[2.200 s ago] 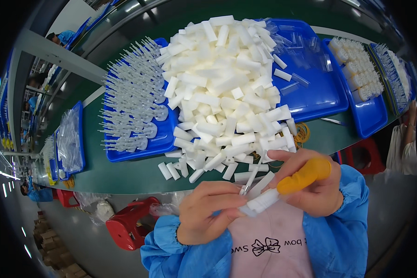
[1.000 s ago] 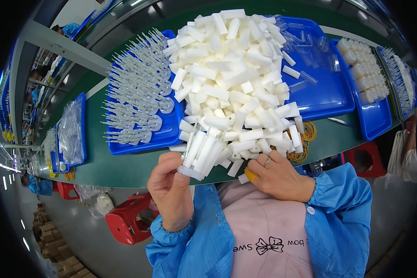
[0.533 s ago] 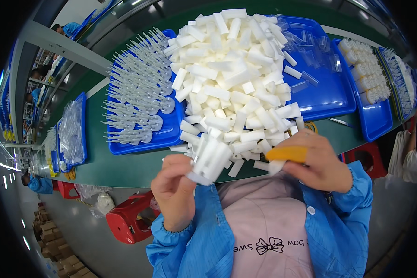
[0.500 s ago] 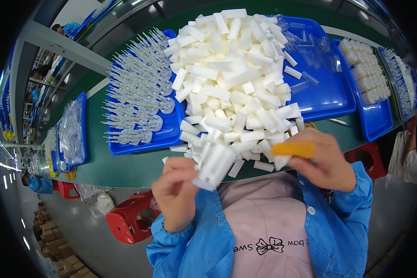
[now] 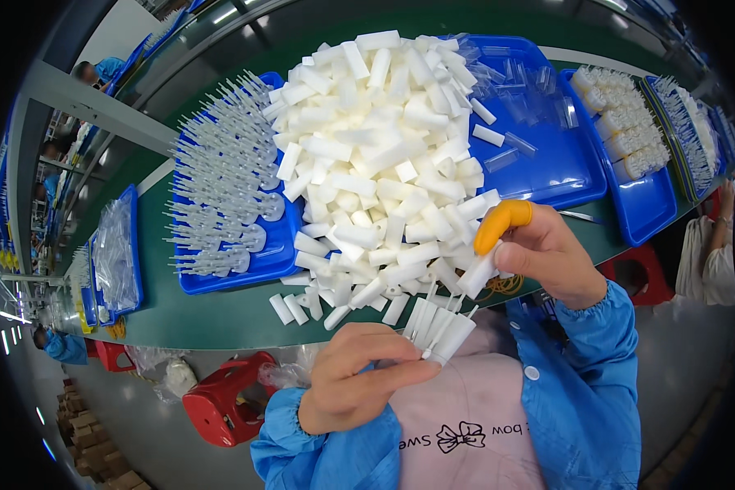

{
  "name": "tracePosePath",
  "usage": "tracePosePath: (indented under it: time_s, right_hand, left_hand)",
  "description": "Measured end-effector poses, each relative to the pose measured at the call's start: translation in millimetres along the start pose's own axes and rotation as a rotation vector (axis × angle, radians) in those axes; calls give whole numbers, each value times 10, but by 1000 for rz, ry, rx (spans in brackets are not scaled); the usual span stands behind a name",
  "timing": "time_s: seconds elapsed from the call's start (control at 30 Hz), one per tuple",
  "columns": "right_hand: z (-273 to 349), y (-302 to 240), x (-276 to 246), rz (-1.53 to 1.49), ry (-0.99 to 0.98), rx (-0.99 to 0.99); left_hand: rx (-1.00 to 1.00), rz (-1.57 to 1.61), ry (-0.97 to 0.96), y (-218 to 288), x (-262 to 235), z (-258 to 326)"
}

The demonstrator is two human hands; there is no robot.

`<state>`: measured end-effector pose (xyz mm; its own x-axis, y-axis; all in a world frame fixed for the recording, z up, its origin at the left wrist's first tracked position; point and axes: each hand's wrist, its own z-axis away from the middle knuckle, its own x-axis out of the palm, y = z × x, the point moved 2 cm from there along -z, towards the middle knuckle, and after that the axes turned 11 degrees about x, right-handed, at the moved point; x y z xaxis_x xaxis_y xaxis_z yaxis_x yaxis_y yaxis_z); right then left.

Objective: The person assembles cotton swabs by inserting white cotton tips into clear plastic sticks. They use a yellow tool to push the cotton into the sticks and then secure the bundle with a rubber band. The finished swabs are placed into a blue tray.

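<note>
In front of my chest my left hand [image 5: 355, 380] pinches a white plastic piece with several thin upright prongs [image 5: 438, 328]; white cylinders appear to sit on some of them. My right hand [image 5: 554, 255], wearing a yellow finger cot [image 5: 501, 224], grips a white foam cylinder [image 5: 476, 279] between thumb and forefinger, close above the prongs. Whether the cylinder touches a prong, I cannot tell. Beyond both hands rises a large heap of similar white foam cylinders [image 5: 384, 163]. Left of it, a blue tray [image 5: 220, 282] bears rows of pronged translucent pieces [image 5: 220, 175].
To the heap's right lies a blue tray [image 5: 551, 175] with transparent tubes [image 5: 518, 106]. Farther right, another blue tray [image 5: 647, 214] carries bundled white pieces [image 5: 625, 122]. Bagged plastic [image 5: 114, 257] fills a tray at far left. Red stools [image 5: 220, 400] stand below the green table [image 5: 159, 322].
My left hand has moved right and turned the pronged piece so its prongs point up. The right hand has brought its foam cylinder nearer to it. The whole view has shifted slightly.
</note>
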<state>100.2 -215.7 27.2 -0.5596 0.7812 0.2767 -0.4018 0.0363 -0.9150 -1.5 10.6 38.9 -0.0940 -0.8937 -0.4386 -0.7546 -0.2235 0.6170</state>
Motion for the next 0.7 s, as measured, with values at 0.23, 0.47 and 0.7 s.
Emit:
tracePosePath:
  time_s: [0.23,0.47,0.7]
  right_hand:
    - [-54,93,117,211,-136,-33]
    - [20,97,338,335,-140,-93]
    - [174,-60,387,1060,284,-549]
  left_hand:
    - [36,-151,-87,33,49,-45]
    - [-121,-207,72,79,44,12]
    - [-400,2,341,-28,-171,211]
